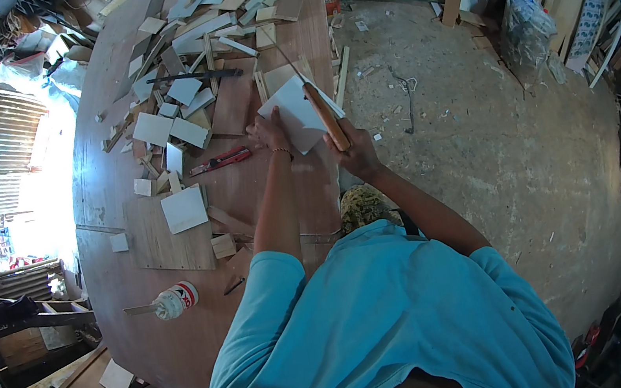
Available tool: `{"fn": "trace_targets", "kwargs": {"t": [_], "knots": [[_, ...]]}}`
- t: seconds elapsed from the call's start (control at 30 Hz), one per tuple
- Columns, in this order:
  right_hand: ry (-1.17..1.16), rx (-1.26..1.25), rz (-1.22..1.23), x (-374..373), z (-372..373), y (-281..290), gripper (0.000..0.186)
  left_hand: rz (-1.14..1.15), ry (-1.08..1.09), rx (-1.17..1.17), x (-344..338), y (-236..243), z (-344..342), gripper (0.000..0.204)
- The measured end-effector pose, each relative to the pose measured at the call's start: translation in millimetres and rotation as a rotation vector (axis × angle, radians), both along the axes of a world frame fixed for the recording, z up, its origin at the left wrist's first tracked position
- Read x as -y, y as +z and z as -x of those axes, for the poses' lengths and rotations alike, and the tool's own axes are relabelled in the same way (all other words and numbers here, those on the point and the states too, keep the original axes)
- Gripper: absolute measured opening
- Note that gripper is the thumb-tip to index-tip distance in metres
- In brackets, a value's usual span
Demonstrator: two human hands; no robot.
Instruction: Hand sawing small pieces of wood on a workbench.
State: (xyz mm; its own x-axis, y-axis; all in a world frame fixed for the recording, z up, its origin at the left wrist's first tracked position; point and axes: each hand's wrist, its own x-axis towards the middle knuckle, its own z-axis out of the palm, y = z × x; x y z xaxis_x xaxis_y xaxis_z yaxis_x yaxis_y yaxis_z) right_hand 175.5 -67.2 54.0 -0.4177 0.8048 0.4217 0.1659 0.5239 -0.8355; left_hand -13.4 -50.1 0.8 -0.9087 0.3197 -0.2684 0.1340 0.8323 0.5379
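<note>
Nearest the camera is the person's light blue shirt, both sleeves reaching up toward a white laminate panel at the right edge of the brown plywood workbench. Well left of the panel and toward the camera, a glue bottle lies on its side; a loose white square sits between bottle and panel. A red utility knife lies just left of the panel. The left hand presses down on the panel's left edge, fingers spread flat. The right hand is closed around the wooden handle of a hand saw — its thin blade crosses the panel.
</note>
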Motion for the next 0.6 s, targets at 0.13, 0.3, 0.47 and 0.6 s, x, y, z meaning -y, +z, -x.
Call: {"fn": "trace_targets", "kwargs": {"t": [0.13, 0.3, 0.47, 0.6], "knots": [[-0.065, -0.099, 0.151, -5.8, -4.1, -6.3, 0.021, -0.066, -0.126, -0.103, -18.0, -4.2, 16.3, 0.049], [-0.156, -0.074, 0.234, -10.8, -13.2, -4.8, 0.017, -0.050, -0.200, -0.220, -39.0, -3.1, 20.0, 0.046], [-0.193, -0.079, 0.335, -13.4, -19.5, -4.1, 0.016, -0.007, -0.288, -0.244, -56.9, -2.7, 11.1, 0.052], [-0.212, -0.079, 0.345, -14.2, -21.2, -1.5, 0.016, -0.063, -0.297, -0.244, -59.0, -12.5, 8.1, 0.054]]}}
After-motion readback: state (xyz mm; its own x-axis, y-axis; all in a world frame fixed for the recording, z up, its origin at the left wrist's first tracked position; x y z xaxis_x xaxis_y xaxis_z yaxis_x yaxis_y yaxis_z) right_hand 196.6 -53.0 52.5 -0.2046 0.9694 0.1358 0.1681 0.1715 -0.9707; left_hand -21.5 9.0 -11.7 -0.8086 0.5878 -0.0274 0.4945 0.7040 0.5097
